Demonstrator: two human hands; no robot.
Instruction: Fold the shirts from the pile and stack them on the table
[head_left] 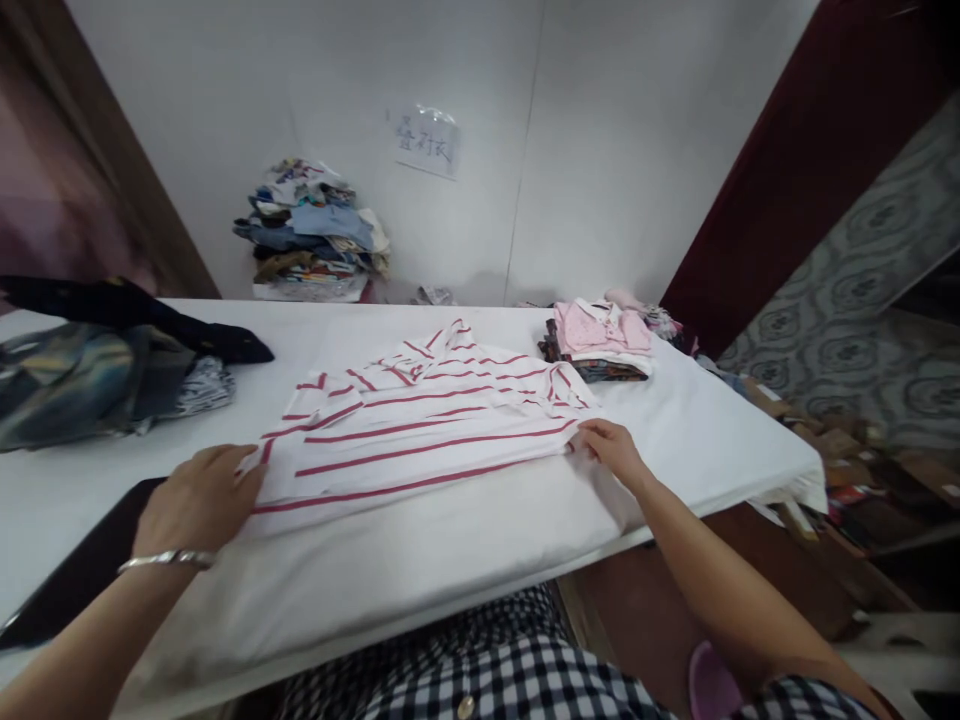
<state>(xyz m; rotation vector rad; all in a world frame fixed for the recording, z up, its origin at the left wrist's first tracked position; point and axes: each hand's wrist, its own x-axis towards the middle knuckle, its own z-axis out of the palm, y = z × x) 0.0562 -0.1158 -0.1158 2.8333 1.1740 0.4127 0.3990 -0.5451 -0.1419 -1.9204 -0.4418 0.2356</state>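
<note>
A white shirt with red stripes (420,420) lies spread on the white-covered table, its stripes running roughly left to right. My left hand (199,500), with a silver bracelet at the wrist, is closed on the shirt's near left edge. At the opposite end, my right hand (611,448) pinches the near right edge between thumb and fingers. The shirt's upper part has loose folds and stays on the tabletop.
Folded clothes (604,340) are stacked at the back right. A taller clothes pile (315,235) stands against the wall. Dark and patterned garments (97,375) lie on the left, and a black flat object (90,560) sits beneath my left forearm. The table's (742,440) right edge is in view.
</note>
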